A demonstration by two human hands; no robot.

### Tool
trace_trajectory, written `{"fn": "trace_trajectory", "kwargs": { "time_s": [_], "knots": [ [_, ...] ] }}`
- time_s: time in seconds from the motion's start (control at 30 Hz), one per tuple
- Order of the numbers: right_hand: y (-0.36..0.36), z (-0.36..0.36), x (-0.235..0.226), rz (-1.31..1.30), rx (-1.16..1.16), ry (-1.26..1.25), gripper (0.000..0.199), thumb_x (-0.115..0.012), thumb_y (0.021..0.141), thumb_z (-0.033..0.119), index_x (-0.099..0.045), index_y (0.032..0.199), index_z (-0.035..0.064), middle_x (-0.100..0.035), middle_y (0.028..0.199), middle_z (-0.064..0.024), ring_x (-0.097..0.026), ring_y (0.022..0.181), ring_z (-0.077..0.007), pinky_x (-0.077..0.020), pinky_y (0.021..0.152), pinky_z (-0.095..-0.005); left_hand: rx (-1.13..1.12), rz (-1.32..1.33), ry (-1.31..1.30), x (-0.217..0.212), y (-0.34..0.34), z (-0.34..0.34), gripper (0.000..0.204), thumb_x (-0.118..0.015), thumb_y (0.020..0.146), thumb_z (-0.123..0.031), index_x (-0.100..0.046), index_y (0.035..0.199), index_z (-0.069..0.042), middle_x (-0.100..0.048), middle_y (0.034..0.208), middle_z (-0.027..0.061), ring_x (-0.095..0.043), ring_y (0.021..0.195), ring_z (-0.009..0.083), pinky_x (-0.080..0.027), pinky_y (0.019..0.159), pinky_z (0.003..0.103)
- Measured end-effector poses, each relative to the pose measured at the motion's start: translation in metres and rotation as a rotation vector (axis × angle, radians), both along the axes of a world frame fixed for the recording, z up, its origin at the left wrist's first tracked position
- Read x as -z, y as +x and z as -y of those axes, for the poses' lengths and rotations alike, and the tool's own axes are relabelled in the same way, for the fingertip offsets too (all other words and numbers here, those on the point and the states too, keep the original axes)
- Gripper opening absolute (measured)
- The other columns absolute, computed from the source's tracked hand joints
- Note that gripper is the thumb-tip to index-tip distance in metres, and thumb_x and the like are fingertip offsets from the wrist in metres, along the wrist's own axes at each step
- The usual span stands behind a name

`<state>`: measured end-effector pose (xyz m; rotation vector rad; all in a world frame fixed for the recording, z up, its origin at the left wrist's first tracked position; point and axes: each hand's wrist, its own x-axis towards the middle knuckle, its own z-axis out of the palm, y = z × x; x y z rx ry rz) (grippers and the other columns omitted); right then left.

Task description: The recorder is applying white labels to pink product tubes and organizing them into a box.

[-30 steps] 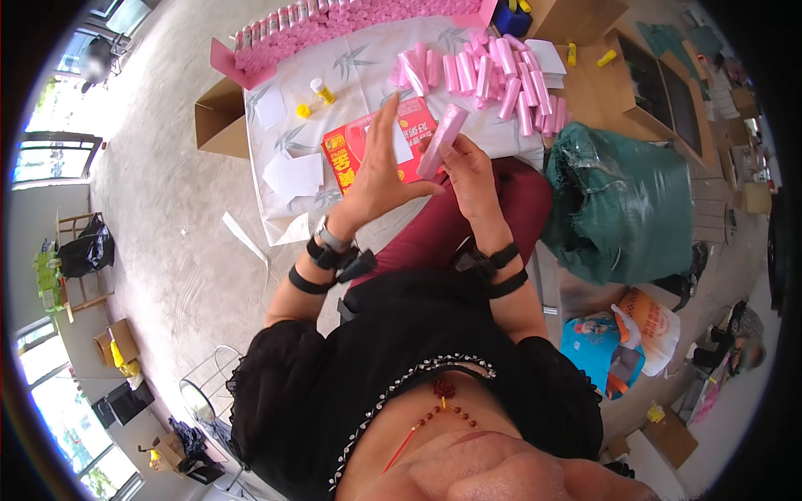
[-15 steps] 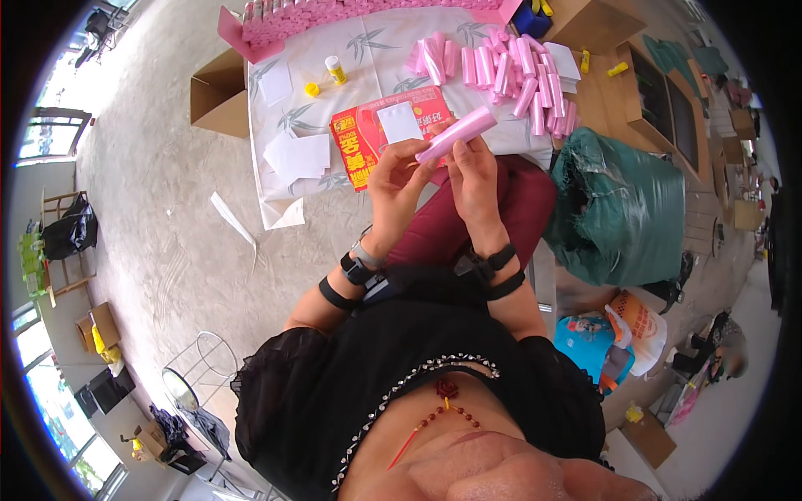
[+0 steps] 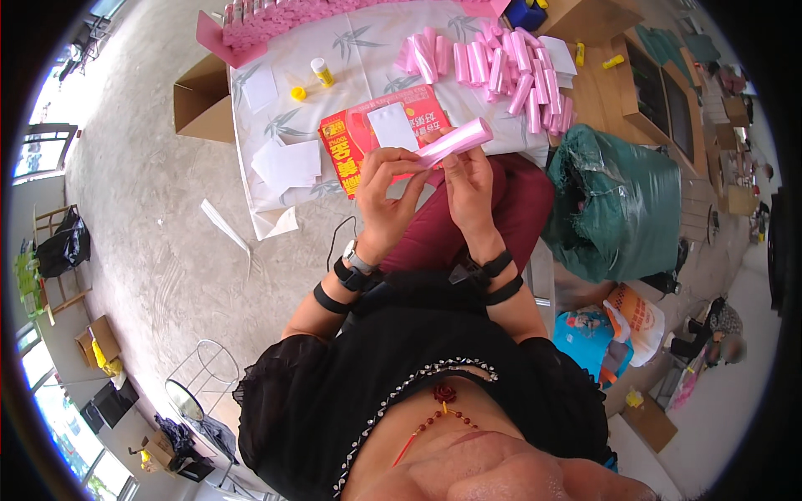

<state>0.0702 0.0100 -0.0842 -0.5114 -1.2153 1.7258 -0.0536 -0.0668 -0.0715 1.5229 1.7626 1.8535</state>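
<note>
A shiny pink roll of thin plastic [image 3: 462,140] slants up to the right above the table's near edge. My right hand [image 3: 469,194] is closed round its middle, thumb on the near side. At the roll's lower left end, my left hand [image 3: 384,196] pinches with fingertips and thumb. Just beyond my hands lies a red printed cardboard sheet [image 3: 341,138] with a white paper slip [image 3: 389,125] on it. Left of that sheet is a loose stack of white paper slips [image 3: 296,161]. An uncapped glue stick [image 3: 322,73] stands farther back, beside its yellow cap [image 3: 298,94].
Many more pink rolls [image 3: 522,67] lie heaped at the table's right. A long pink box [image 3: 225,46] packed with rolls runs along the far edge. An open carton [image 3: 203,104] is left of the table; a large green sack [image 3: 618,204] stands right of my knees.
The pink roll has turned slightly in my hands, and its right end now points more toward me. My left hand has shifted slightly left and down. The whole view has shifted a little.
</note>
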Motion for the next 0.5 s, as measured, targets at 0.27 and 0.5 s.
{"fn": "trace_trajectory", "kwargs": {
  "time_s": [0.27,0.5],
  "knots": [
    [-0.005,0.0,0.003,0.078,-0.001,0.04,0.033,-0.057,0.106,0.01,-0.052,0.136,-0.0016,-0.067,0.129,-0.0152,-0.061,0.124,-0.0207,-0.0484,0.107,-0.037,0.014,-0.025,-0.005,0.015,-0.01,0.003,0.032,-0.084,0.076,0.004,-0.067,0.102,-0.004,-0.07,0.105,0.0087,-0.066,0.096,0.0264,-0.053,0.082,0.036],
    [-0.009,0.007,0.041,0.101,-0.053,-0.21,0.036,-0.061,0.104,0.01,-0.052,0.137,-0.0023,-0.068,0.127,-0.0136,-0.062,0.122,-0.0184,-0.0484,0.105,-0.0346,0.349,0.922,-0.123,0.053,-0.009,0.004,0.031,-0.07,0.097,-0.001,-0.059,0.126,-0.001,-0.066,0.123,0.01,-0.066,0.111,0.0189,-0.058,0.095,0.035]
  ]
}}
